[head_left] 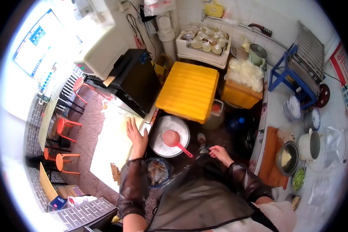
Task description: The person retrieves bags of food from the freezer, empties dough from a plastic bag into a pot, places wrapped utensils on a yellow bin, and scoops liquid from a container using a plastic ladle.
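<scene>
My left hand [137, 139] is open, fingers spread, over a pale yellowish sheet or board [121, 135] on the white table [106, 150]; whether the palm presses on it I cannot tell. Right of that hand, a round metal basin [156, 135] with whitish contents stands low down. A pink dipper [171, 138] with a red handle lies in it. My right hand [219, 154] hangs in front of my dark apron [193, 193], fingers loosely bent and slightly apart, with nothing visible in them. A bin [147, 181] holding thin sticks and scraps is below the basin.
A yellow crate [189, 91] stands ahead, beside a black cabinet [137, 79]. The right counter carries a brown cutting board [270, 154], a metal pot [281, 162] and stacked plates [294, 106]. A sink [205, 56] holds several filled bags. Orange stools [65, 162] stand left.
</scene>
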`<action>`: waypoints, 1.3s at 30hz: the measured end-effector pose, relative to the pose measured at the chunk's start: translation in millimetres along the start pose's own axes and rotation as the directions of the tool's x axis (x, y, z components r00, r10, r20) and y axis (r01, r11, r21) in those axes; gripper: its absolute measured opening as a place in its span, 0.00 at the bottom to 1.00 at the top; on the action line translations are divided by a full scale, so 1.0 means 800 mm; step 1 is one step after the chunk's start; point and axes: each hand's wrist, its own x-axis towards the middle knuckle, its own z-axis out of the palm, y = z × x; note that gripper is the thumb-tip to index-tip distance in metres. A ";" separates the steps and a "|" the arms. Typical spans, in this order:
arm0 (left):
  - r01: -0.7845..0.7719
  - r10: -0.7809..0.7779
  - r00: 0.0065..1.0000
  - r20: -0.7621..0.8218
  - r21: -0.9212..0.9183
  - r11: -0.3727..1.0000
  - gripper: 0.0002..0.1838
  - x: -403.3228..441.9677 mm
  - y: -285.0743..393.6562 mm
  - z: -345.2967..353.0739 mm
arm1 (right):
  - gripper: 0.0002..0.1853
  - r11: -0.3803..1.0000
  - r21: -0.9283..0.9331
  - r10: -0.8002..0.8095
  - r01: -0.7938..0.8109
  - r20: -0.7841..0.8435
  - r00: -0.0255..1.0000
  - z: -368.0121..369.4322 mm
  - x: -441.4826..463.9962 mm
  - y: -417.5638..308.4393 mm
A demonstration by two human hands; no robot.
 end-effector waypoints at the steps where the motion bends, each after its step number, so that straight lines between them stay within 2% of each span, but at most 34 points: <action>1: -0.055 0.055 0.998 -0.039 0.003 0.998 0.39 0.042 0.011 -0.003 | 0.12 1.000 -0.005 0.008 -0.009 -0.004 1.000 -0.011 0.017 -0.012; 6: -0.220 0.223 0.973 -0.053 0.045 0.974 0.40 0.248 0.057 0.015 | 0.11 0.998 -0.049 -0.045 0.043 -0.039 0.998 -0.071 0.153 -0.089; 9: -0.283 0.293 0.956 -0.024 0.195 0.939 0.41 0.368 0.037 0.078 | 0.10 0.995 -0.073 -0.070 0.067 -0.036 0.997 -0.101 0.278 -0.133; 11: -0.297 0.294 0.954 0.053 0.282 0.912 0.42 0.435 0.013 0.122 | 0.09 0.993 -0.067 -0.094 0.093 -0.018 0.995 -0.115 0.370 -0.152; 12: -0.315 0.300 0.949 0.096 0.299 0.901 0.43 0.461 0.003 0.137 | 0.09 0.974 -0.123 -0.195 0.191 -0.019 0.981 -0.115 0.410 -0.170; 13: -0.331 0.301 0.943 0.140 0.313 0.890 0.43 0.484 -0.005 0.151 | 0.10 0.942 -0.182 -0.290 0.283 -0.013 0.957 -0.114 0.449 -0.194; 16: -0.313 0.247 0.936 0.249 0.274 0.909 0.42 0.521 -0.018 0.177 | 0.09 0.722 -0.505 -0.525 0.473 0.044 0.850 -0.112 0.552 -0.303; 18: -0.292 0.209 0.928 0.309 0.252 0.923 0.42 0.531 -0.019 0.185 | 0.11 0.531 -0.622 -0.689 0.576 0.078 0.720 -0.110 0.643 -0.336; 20: -0.258 0.147 0.914 0.378 0.261 0.930 0.42 0.538 -0.013 0.186 | 0.18 0.421 -0.748 -0.662 0.513 0.133 0.737 -0.108 0.726 -0.365; 21: -0.243 0.128 0.913 0.388 0.263 0.934 0.42 0.541 -0.010 0.186 | 0.18 0.424 -0.745 -0.649 0.515 0.146 0.746 -0.107 0.755 -0.379; 23: -0.199 0.059 0.905 0.421 0.297 0.934 0.42 0.545 -0.007 0.189 | 0.29 0.383 -0.812 -0.553 0.440 0.181 0.814 -0.103 0.799 -0.396; 24: -0.172 0.021 0.900 0.435 0.312 0.934 0.43 0.549 -0.006 0.190 | 0.29 0.384 -0.810 -0.542 0.443 0.191 0.819 -0.101 0.812 -0.393; 26: -0.159 -0.003 0.896 0.445 0.327 0.932 0.43 0.550 -0.011 0.194 | 0.38 0.376 -0.863 -0.249 0.337 0.257 0.934 -0.097 0.827 -0.381; 27: -0.152 -0.018 0.894 0.448 0.341 0.928 0.43 0.549 -0.014 0.194 | 0.38 0.373 -0.862 -0.232 0.343 0.271 0.934 -0.095 0.825 -0.375; 29: -0.118 -0.054 0.890 0.452 0.345 0.931 0.43 0.547 -0.019 0.196 | 0.38 0.343 -0.872 -0.381 0.349 0.210 0.900 -0.092 0.810 -0.363; 31: -0.124 -0.062 0.890 0.453 0.369 0.921 0.43 0.545 -0.025 0.199 | 0.38 0.323 -0.885 -0.379 0.335 0.203 0.903 -0.094 0.797 -0.349; 33: -0.100 -0.100 0.882 0.461 0.389 0.916 0.43 0.543 -0.033 0.201 | 0.38 0.367 -0.836 -0.463 0.409 0.217 0.860 -0.097 0.785 -0.341; 34: -0.099 -0.107 0.879 0.464 0.398 0.912 0.42 0.542 -0.034 0.201 | 0.38 0.360 -0.833 -0.450 0.419 0.238 0.861 -0.097 0.780 -0.346; 36: -0.104 -0.117 0.877 0.466 0.422 0.900 0.40 0.537 -0.041 0.202 | 0.36 0.478 -0.846 -0.280 0.236 0.108 0.954 -0.092 0.773 -0.359; 39: -0.079 -0.134 0.870 0.475 0.402 0.912 0.38 0.533 -0.050 0.202 | 0.36 0.531 -0.808 -0.274 0.255 0.121 0.954 -0.096 0.777 -0.357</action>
